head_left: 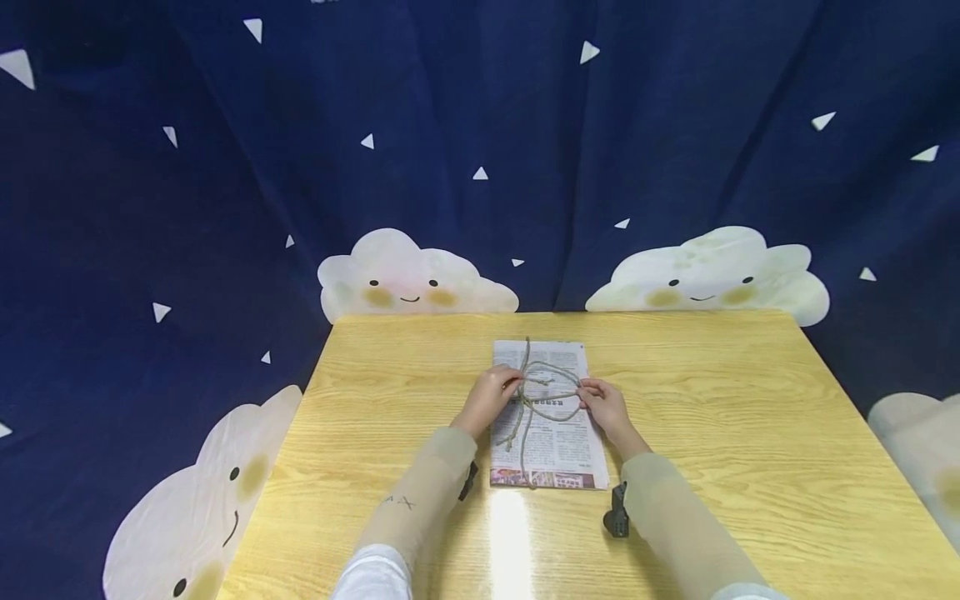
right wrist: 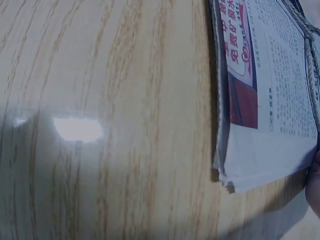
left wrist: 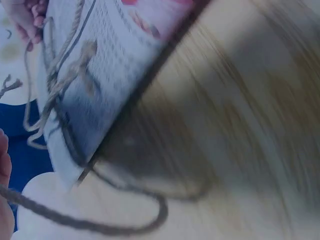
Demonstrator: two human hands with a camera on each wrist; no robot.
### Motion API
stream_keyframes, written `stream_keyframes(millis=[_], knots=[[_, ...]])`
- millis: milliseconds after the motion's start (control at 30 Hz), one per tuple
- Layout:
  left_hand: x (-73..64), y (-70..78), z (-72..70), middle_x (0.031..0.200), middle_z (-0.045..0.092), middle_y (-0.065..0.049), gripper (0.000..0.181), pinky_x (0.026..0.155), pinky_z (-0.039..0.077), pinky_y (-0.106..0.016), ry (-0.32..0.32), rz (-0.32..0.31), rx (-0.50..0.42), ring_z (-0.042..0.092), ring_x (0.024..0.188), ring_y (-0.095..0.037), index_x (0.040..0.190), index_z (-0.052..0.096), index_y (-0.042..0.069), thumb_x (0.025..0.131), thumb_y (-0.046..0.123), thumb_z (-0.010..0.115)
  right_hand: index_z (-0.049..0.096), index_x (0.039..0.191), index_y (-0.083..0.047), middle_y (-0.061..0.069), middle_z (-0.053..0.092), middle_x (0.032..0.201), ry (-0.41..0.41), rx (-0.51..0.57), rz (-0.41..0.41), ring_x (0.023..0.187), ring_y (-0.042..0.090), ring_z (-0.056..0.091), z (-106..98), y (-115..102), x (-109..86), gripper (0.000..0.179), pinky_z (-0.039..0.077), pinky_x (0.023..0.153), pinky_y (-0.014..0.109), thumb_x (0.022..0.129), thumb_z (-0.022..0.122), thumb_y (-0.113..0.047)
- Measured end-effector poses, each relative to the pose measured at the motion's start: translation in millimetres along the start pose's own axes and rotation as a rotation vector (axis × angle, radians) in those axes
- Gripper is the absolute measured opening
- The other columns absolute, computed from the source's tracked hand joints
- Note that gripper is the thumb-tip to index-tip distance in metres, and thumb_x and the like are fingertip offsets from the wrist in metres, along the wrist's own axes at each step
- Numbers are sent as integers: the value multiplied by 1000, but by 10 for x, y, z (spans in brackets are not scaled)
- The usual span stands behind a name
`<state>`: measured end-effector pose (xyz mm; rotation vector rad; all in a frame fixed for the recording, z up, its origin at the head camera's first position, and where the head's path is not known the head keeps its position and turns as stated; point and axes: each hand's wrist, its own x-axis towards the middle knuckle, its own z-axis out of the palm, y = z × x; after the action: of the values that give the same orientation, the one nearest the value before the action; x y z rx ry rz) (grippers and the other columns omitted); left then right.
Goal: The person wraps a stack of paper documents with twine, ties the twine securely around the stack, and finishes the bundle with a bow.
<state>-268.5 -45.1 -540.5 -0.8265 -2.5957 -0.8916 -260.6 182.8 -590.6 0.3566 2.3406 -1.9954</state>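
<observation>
A flat stack of folded newspapers [head_left: 558,454] lies on the wooden table, bound with twine [head_left: 551,417]. The twine crosses near the middle of the top sheet, with loops spread to the right and loose ends trailing toward the near edge. At the left of the crossing, my left hand [head_left: 487,400] pinches the twine; a strand runs from its fingers [left wrist: 4,165] in the left wrist view and curves out past the stack's edge. My right hand [head_left: 604,407] pinches the loops at the stack's right side. Only a fingertip [right wrist: 314,187] of it shows in the right wrist view.
The wooden table [head_left: 750,417] extends to both sides of the stack. A dark blue curtain [head_left: 450,100] with white triangles and smiling clouds [head_left: 712,279] hangs behind it. Small black devices [head_left: 617,512] sit beneath the wrists.
</observation>
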Motion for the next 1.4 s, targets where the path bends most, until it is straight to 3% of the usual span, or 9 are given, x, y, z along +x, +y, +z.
stream_keyframes(millis=[167, 300, 467, 600, 833, 933, 1100, 1233, 1400], knots=[[72, 14, 177, 90, 63, -4, 13, 73, 50, -16, -19, -64, 34, 62, 83, -14, 95, 70, 6, 86, 9, 62, 52, 117, 10, 12, 60, 95, 5, 2, -7, 65, 3, 56, 17, 26, 8, 30, 49, 62, 14, 90, 54, -3], [84, 49, 242, 95, 59, -4, 18, 77, 48, -15, -153, -62, 51, 59, 89, -14, 103, 68, 5, 89, 8, 57, 52, 117, 9, 11, 59, 94, 7, -4, -2, 65, 4, 56, 24, 42, 11, 30, 49, 62, 14, 90, 54, -3], [63, 76, 287, 105, 59, -3, 22, 88, 45, -17, -316, 6, 176, 56, 102, -14, 109, 66, 7, 91, 4, 54, 53, 116, 8, 8, 59, 91, 9, -8, -3, 66, 4, 56, 17, 56, 17, 28, 49, 62, 15, 90, 55, -3], [69, 87, 320, 105, 64, 0, 20, 92, 44, -19, -286, -37, 182, 58, 103, -13, 105, 68, 10, 90, 8, 55, 53, 116, 9, 8, 59, 90, 9, 11, -17, 66, 4, 56, 18, 59, 20, 28, 50, 62, 14, 90, 55, -3], [103, 106, 388, 92, 60, 1, 12, 77, 49, -15, -182, -94, 166, 62, 85, -12, 93, 69, 8, 86, 14, 61, 53, 115, 10, 11, 59, 92, 13, 23, -22, 64, 2, 55, 35, 63, 22, 28, 49, 61, 13, 89, 55, -2], [112, 98, 409, 90, 56, -1, 13, 76, 49, -15, -190, -115, 137, 60, 85, -13, 92, 71, 8, 86, 14, 61, 53, 116, 10, 9, 59, 92, 13, 18, -16, 64, 2, 56, 33, 70, 28, 29, 49, 61, 13, 89, 55, -2], [111, 66, 384, 97, 54, -4, 17, 78, 48, -19, -278, -163, 25, 57, 91, -15, 100, 69, 5, 90, 11, 57, 53, 116, 8, 9, 59, 92, 10, 2, -6, 65, 3, 56, 25, 65, 25, 29, 49, 61, 14, 90, 55, -4], [92, 45, 337, 106, 54, -4, 25, 86, 46, -25, -350, -118, 33, 52, 100, -17, 114, 63, 7, 92, 16, 54, 53, 116, 9, 12, 59, 95, 6, 3, -8, 66, 4, 57, 18, 53, 16, 29, 49, 62, 14, 90, 55, -3], [50, 19, 268, 112, 57, -7, 27, 92, 44, -29, -294, -68, -24, 52, 104, -19, 116, 60, 4, 92, 16, 54, 53, 117, 8, 12, 59, 95, 7, 3, -12, 67, 4, 57, 12, 56, 23, 30, 49, 62, 14, 90, 55, -4]])
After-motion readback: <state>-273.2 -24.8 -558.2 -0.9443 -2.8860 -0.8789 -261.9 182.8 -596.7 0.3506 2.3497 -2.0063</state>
